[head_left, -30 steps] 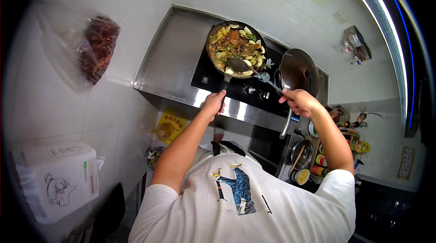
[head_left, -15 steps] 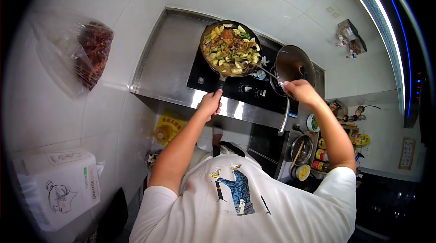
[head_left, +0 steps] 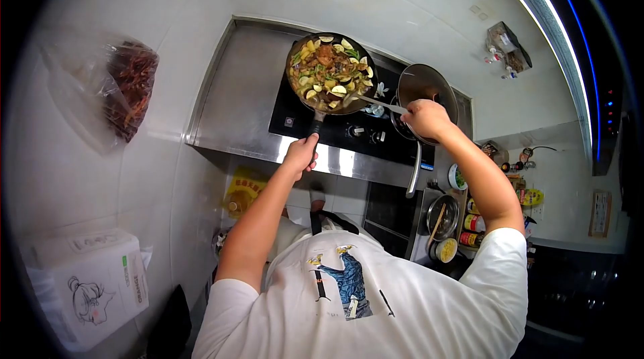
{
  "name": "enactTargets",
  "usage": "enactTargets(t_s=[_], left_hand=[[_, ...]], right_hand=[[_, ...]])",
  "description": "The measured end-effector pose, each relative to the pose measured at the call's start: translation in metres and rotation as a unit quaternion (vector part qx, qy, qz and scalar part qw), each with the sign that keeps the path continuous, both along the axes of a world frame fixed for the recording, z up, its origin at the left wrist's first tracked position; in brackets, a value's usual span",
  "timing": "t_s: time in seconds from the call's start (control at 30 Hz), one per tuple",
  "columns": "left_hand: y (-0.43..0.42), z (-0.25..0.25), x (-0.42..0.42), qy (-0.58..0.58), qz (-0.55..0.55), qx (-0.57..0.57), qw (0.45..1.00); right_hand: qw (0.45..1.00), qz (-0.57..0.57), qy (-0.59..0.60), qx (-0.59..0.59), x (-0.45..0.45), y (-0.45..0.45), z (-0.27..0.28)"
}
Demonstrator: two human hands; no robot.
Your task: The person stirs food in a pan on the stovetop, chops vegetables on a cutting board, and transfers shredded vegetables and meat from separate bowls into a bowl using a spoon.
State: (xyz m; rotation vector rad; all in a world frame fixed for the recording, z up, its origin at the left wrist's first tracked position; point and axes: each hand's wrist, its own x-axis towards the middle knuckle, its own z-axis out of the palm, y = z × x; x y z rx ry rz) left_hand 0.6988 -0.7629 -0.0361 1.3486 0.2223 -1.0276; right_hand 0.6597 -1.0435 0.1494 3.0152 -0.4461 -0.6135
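A dark wok (head_left: 292,84) full of sliced vegetables and browned pieces (head_left: 325,67) sits on the left part of the black stove (head_left: 285,107). Its black handle (head_left: 317,128) points toward me, and my left hand (head_left: 301,156) is wrapped round it. My right hand (head_left: 426,119) grips the end of a metal spatula (head_left: 382,103), right of the wok. The spatula's head is down among the food near the wok's right front edge, partly hidden. Behind my right hand stands a second pan (head_left: 419,81) with a metal handle (head_left: 414,171).
Bottles (head_left: 473,223), a glass lid or bowl (head_left: 443,215), a bowl of yellow food (head_left: 446,250) and a bowl of greens (head_left: 457,176) stand at the right. A bag of dried red food (head_left: 134,87) and a tissue pack (head_left: 94,285) hang on the left wall.
The spatula's head has sunk into the food, and my right hand has moved up, its shaft now lying flatter. My left hand still holds the handle. The whole view has shifted slightly.
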Motion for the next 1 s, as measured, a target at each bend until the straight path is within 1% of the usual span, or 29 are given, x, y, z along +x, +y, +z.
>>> enactTargets(t_s=[0.1, 0.13, 0.2, 0.23, 0.27, 0.33, 0.4, 0.47, 0.53, 0.6, 0.67, 0.7, 0.73, 0.8, 0.87, 0.93, 1.0], left_hand=[[-0.001, -0.003, 0.002, 0.003, 0.008, 0.006, 1.000], [-0.001, -0.004, 0.001, 0.003, 0.008, 0.005, 1.000], [0.000, -0.003, 0.001, 0.004, 0.009, 0.003, 1.000], [0.001, -0.002, 0.001, 0.001, -0.002, 0.008, 1.000], [0.001, 0.000, 0.002, -0.002, -0.012, 0.012, 1.000], [0.001, 0.003, 0.002, -0.004, -0.013, 0.020, 1.000], [0.001, 0.003, -0.001, -0.006, -0.014, 0.029, 0.999], [0.002, -0.001, -0.004, -0.054, -0.004, 0.035, 0.998], [0.005, 0.000, -0.003, -0.048, 0.001, 0.036, 0.998], [0.010, 0.000, -0.006, -0.041, -0.001, 0.023, 0.999], [0.010, 0.000, -0.007, -0.029, 0.001, 0.014, 0.999], [0.008, -0.001, -0.009, -0.018, 0.002, 0.006, 1.000], [0.006, -0.001, -0.008, -0.022, 0.002, 0.004, 1.000], [0.005, -0.003, -0.007, -0.007, 0.002, -0.006, 1.000], [0.005, -0.008, -0.007, -0.010, 0.004, -0.001, 1.000], [0.002, -0.008, -0.008, -0.029, 0.007, 0.007, 1.000], [0.000, -0.006, -0.008, -0.030, 0.010, 0.010, 0.999]], right_hand=[[0.998, 0.042, -0.010, -0.035, -0.006, -0.002, 0.034], [0.997, 0.055, -0.047, -0.021, -0.009, 0.002, 0.049], [0.994, 0.053, -0.098, 0.013, -0.006, -0.002, 0.058], [0.996, 0.046, -0.082, 0.003, 0.001, 0.003, 0.064], [0.996, 0.046, -0.081, 0.002, 0.009, 0.005, 0.063], [0.994, 0.058, -0.082, -0.051, 0.027, 0.003, 0.055], [0.992, 0.070, -0.090, -0.057, 0.044, 0.000, 0.044], [0.992, 0.043, -0.064, -0.100, 0.059, 0.002, 0.036], [0.992, 0.031, -0.061, -0.102, 0.060, 0.011, 0.040], [0.994, 0.026, -0.033, -0.102, 0.056, 0.020, 0.042], [0.997, 0.030, -0.048, -0.061, 0.052, 0.016, 0.019], [0.994, 0.057, -0.077, -0.052, 0.050, 0.006, -0.005], [0.995, 0.056, -0.066, -0.049, 0.049, 0.002, -0.019], [0.993, 0.041, -0.104, -0.034, 0.044, 0.001, -0.018], [0.995, 0.008, -0.098, -0.024, 0.047, -0.011, -0.003], [0.993, 0.020, -0.104, -0.050, 0.048, -0.009, 0.021], [0.991, 0.025, -0.082, -0.100, 0.057, -0.001, 0.040]])
